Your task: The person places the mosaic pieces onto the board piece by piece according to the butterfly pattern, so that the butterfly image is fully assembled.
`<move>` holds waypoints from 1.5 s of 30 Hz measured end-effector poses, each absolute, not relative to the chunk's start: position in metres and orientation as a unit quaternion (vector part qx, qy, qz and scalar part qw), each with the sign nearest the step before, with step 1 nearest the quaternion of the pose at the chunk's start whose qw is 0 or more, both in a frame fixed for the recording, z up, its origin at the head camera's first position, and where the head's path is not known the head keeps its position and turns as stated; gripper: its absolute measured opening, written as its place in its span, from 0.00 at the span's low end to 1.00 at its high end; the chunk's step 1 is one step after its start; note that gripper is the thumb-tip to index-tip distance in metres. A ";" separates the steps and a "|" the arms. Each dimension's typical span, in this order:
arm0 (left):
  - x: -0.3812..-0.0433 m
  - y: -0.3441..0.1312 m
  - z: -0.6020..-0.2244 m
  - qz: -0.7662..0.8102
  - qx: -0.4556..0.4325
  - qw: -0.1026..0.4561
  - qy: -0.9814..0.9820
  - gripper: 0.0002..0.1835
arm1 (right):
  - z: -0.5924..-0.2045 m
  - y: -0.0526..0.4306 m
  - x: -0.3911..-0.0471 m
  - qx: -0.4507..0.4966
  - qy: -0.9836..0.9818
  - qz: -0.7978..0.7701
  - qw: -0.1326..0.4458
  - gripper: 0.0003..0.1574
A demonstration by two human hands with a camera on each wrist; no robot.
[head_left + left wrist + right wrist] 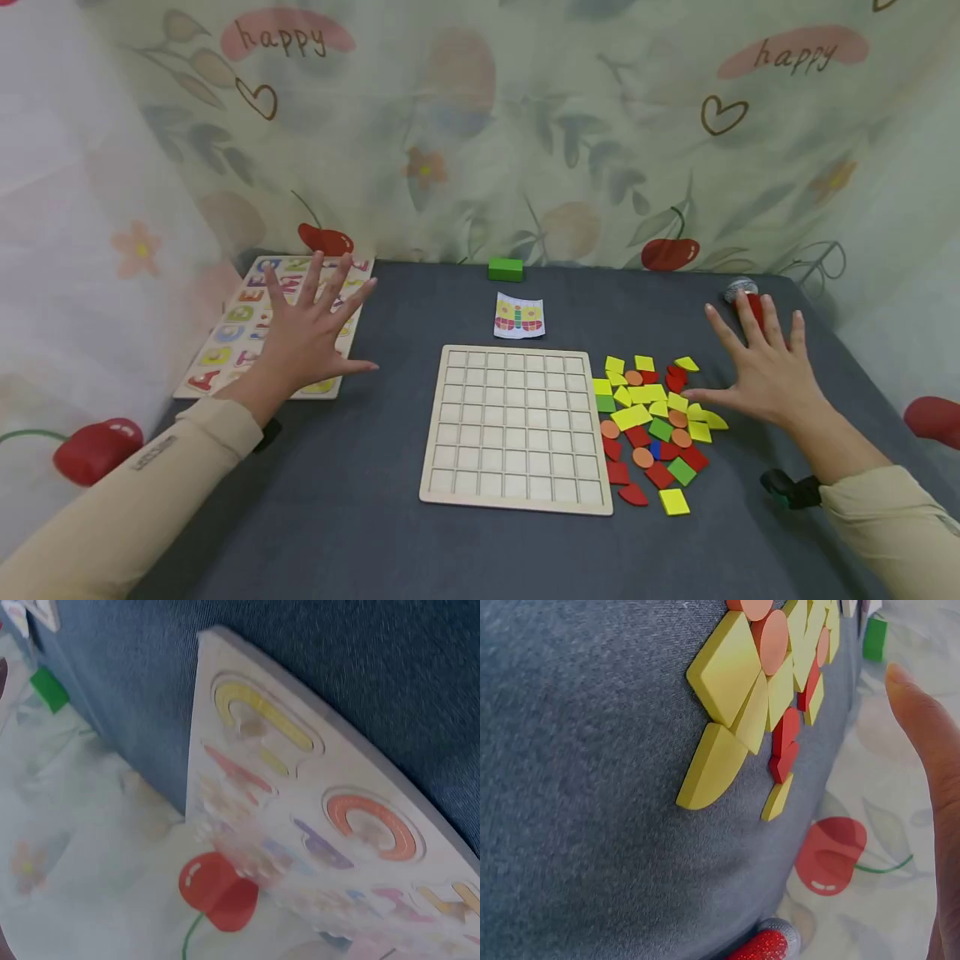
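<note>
My left hand [307, 329] is held up with its fingers spread, in front of an alphabet puzzle board [213, 354] at the left of the table; it holds nothing. On the right, my right hand [768, 371] is also spread wide and bare, beside a loose group of flat coloured pieces [643, 393] in yellow, red, green and orange. Between the hands lies a square wooden grid board [517, 429] with bare cells. Behind it is a small paper card [519, 317] with a butterfly pattern. The right wrist view shows a thumb [930, 742] well apart from the yellow pieces [727, 671].
A green block [506, 269] stands at the table's back edge. A red microphone [753, 308] with a silver head lies behind my right hand. Printed curtains [480, 167] hang along the back and sides of the dark cloth-covered table [360, 500].
</note>
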State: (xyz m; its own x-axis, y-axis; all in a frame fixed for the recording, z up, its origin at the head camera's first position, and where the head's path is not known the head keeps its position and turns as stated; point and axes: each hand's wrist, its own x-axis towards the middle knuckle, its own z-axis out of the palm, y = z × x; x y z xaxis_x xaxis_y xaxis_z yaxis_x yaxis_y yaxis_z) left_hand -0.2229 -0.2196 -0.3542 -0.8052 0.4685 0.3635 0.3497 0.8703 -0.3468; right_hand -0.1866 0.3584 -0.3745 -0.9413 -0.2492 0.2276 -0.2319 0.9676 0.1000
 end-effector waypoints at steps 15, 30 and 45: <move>-0.226 -0.197 -0.367 0.120 -0.253 0.194 -0.940 0.64 | -0.378 0.339 -0.192 0.146 -0.983 -0.027 0.111 0.74; -0.196 -0.144 -0.393 0.050 -0.364 0.090 -0.926 0.57 | -0.382 0.275 -0.194 0.122 -0.986 0.107 -0.038 0.51; -0.178 -0.109 -0.394 -0.135 -0.313 -0.161 -0.926 0.45 | -0.392 0.259 -0.200 0.086 -0.949 0.281 -0.117 0.14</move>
